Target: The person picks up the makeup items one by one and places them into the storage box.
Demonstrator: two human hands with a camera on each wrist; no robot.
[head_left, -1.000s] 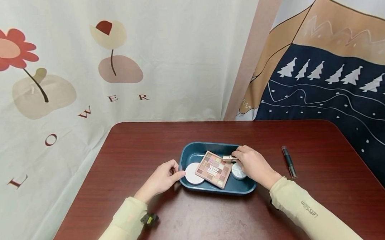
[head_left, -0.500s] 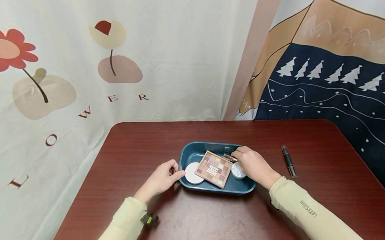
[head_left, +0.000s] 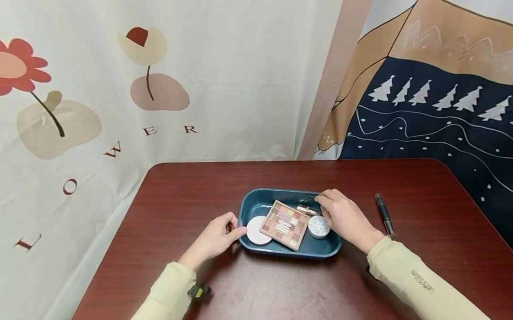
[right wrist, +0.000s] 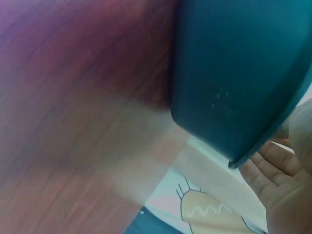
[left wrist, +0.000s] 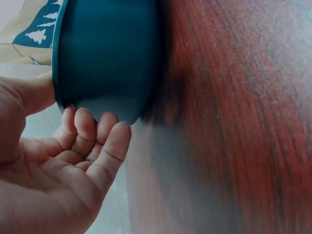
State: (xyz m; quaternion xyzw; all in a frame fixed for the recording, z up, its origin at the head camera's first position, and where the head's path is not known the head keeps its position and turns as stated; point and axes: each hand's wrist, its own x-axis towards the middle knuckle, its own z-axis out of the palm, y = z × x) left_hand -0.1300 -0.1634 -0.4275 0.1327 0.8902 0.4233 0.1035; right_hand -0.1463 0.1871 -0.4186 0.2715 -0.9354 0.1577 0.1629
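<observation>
My left hand (head_left: pixel 217 235) holds the left end of a dark teal tray (head_left: pixel 325 248). In the left wrist view, its thumb hooks over the rim and curled fingers (left wrist: pixel 109 141) lie at the outer wall. My right hand (head_left: pixel 344 216) hovers over the tray's back right corner, fingertips inside the rim. Just below those fingertips, a small gold cosmetic tube (head_left: pixel 309 210) lies along the back. An eyeshadow palette (head_left: pixel 284 226) rests slantwise in the middle, overlapping a white round compact (head_left: pixel 257 231). At the right sits a round silver-lidded jar (head_left: pixel 318 227).
A dark, pen-like cosmetic stick (head_left: pixel 384 215) lies on the reddish-brown table (head_left: pixel 189 191), right of the tray. Behind the table hang a pale flower-printed curtain (head_left: pixel 244 84) and a dark blue one with trees (head_left: pixel 414 119).
The gold tube, earlier between my right fingers, now lies in the tray by the back wall. My right hand has drawn slightly right and off it. My left hand has stayed put.
</observation>
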